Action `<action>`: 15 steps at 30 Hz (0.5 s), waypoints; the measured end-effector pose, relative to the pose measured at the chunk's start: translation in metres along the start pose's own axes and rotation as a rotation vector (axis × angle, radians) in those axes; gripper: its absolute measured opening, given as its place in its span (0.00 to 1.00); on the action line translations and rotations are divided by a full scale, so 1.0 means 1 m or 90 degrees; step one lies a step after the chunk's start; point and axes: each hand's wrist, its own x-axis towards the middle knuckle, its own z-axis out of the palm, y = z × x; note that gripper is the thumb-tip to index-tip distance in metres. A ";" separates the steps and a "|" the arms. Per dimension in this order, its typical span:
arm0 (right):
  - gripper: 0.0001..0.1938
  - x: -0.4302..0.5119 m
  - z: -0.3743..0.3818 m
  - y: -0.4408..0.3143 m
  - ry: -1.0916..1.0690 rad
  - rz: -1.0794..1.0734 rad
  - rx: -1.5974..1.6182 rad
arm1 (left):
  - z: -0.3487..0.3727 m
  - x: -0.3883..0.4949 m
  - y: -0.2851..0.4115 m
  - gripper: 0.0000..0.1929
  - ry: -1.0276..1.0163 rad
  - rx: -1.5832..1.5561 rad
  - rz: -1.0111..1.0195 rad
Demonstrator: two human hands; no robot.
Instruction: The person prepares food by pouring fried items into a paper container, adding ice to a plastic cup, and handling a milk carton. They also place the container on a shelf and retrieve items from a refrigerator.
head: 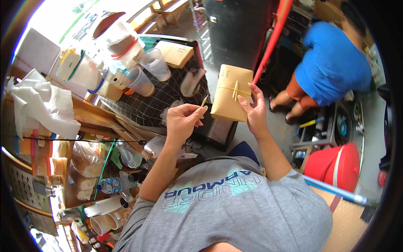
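Observation:
My right hand point(256, 110) grips the lower right edge of a brown paper-wrapped packet point(225, 105), with the thumb on its top face. A yellow rubber band point(224, 88) crosses the packet. Thin wooden sticks point(235, 89) are tucked under the band, and handwriting marks one end. My left hand point(185, 121), just left of the packet and apart from it, pinches a short wooden stick point(204, 100) between thumb and fingers. The stick points upward; its lower end is hidden by the fingers. Another brown packet point(174, 53) with writing lies on the dark grid-patterned tabletop point(132, 107).
Clear plastic cups point(138, 81) and lidded tubs point(75, 67) crowd the tabletop. At left are shelves with a water bottle point(115, 185) and bagged goods point(89, 160). A person in blue point(333, 63) stands at right, beyond a red pole point(272, 41). A red bucket point(324, 165) sits nearer.

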 end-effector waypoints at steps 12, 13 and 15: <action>0.29 0.235 -0.039 0.044 -0.194 0.119 0.045 | 0.030 0.212 0.030 0.12 0.419 0.800 0.023; 0.29 0.252 -0.047 0.044 -0.216 0.139 0.039 | 0.030 0.231 0.031 0.12 0.454 0.840 -0.017; 0.30 0.290 -0.061 0.040 -0.260 0.171 0.042 | 0.033 0.255 0.029 0.11 0.485 0.896 -0.088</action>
